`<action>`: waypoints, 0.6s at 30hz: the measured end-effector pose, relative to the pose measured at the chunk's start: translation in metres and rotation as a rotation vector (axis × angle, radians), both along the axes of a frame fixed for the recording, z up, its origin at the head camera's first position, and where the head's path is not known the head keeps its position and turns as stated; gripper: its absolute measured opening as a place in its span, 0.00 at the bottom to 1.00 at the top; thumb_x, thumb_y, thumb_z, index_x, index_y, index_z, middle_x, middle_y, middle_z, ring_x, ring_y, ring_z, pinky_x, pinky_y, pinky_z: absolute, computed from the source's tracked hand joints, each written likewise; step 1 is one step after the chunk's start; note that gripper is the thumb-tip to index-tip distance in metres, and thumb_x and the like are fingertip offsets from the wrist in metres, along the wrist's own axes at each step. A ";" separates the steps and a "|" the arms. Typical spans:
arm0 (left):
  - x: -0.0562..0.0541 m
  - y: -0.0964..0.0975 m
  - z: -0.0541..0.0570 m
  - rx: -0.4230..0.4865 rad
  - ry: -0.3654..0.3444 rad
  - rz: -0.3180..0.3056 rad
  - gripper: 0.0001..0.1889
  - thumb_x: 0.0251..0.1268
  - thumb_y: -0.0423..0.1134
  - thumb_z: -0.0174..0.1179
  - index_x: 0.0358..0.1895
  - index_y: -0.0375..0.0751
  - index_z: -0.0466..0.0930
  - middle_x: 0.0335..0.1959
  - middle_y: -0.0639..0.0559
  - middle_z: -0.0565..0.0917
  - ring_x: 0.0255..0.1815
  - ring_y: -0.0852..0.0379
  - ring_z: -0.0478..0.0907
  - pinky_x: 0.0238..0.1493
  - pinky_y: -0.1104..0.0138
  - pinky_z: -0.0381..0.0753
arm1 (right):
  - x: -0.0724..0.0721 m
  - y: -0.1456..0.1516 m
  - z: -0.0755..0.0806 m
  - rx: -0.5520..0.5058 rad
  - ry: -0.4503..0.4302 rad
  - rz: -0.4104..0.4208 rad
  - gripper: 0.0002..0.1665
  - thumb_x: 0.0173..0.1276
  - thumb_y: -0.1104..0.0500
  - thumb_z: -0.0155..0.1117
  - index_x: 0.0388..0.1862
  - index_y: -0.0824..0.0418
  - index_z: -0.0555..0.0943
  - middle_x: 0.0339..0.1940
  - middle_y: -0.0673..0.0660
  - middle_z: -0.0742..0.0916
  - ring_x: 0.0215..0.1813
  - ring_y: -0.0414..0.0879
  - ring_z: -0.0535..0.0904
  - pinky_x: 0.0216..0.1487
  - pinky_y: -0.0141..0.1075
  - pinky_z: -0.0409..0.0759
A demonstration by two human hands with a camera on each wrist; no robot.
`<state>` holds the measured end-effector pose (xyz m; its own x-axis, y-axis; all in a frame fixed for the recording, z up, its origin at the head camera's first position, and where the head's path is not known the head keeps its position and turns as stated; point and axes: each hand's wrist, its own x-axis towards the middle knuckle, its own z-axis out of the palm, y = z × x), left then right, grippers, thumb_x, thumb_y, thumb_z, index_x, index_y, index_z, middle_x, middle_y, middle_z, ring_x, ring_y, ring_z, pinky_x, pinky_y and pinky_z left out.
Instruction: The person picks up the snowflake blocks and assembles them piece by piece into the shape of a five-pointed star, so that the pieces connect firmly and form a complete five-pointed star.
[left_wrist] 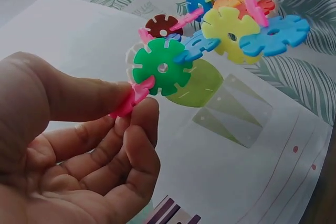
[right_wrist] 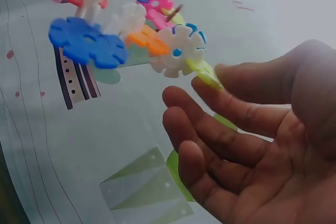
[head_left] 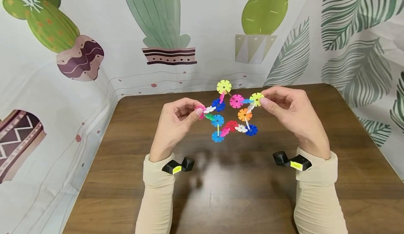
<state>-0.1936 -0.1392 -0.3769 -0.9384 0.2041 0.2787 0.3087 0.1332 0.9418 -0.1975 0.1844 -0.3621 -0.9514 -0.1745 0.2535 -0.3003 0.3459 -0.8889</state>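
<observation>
Several notched plastic discs, slotted edge to edge, form a loop of star-like outline held up over the table. Its left end is a pink disc [head_left: 200, 112] [left_wrist: 137, 96], pinched between thumb and fingertips of my left hand [head_left: 176, 123]. At the opposite end, my right hand [head_left: 291, 113] pinches a yellow-green disc [head_left: 256, 99] [right_wrist: 206, 74] the same way. Another yellow-green disc [head_left: 223, 87] tops the loop; light blue [head_left: 217, 136] and dark blue [head_left: 251, 130] discs mark its lower corners. Beside the left fingertips, a green disc [left_wrist: 161, 67] joins the pink one.
Below the hands lies a brown wooden table [head_left: 240, 192], with the hands' shadows on it. A white cloth [head_left: 214, 27] printed with cacti and leaves hangs behind and at both sides. Black wrist cameras [head_left: 178, 165] sit on both cream sleeves [head_left: 317, 199].
</observation>
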 end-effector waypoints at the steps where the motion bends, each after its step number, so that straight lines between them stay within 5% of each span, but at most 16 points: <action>1: 0.000 0.000 0.000 -0.001 -0.007 0.003 0.05 0.72 0.33 0.71 0.46 0.36 0.90 0.34 0.48 0.89 0.34 0.57 0.87 0.45 0.66 0.91 | -0.001 0.001 -0.001 0.007 -0.001 -0.007 0.10 0.76 0.61 0.71 0.52 0.62 0.89 0.37 0.40 0.92 0.37 0.34 0.88 0.40 0.24 0.83; 13: -0.005 0.001 -0.006 -0.045 -0.076 0.037 0.06 0.71 0.32 0.70 0.47 0.39 0.91 0.35 0.48 0.90 0.34 0.55 0.88 0.39 0.69 0.87 | -0.006 0.005 -0.003 0.110 -0.059 -0.029 0.08 0.73 0.56 0.75 0.47 0.56 0.91 0.35 0.45 0.91 0.36 0.42 0.84 0.35 0.30 0.79; 18: -0.010 0.001 -0.010 -0.088 -0.173 0.020 0.09 0.71 0.31 0.68 0.50 0.44 0.91 0.35 0.49 0.89 0.33 0.54 0.89 0.32 0.71 0.78 | -0.015 0.010 -0.011 0.215 -0.079 0.058 0.04 0.74 0.58 0.73 0.44 0.56 0.91 0.32 0.46 0.90 0.35 0.41 0.84 0.37 0.31 0.79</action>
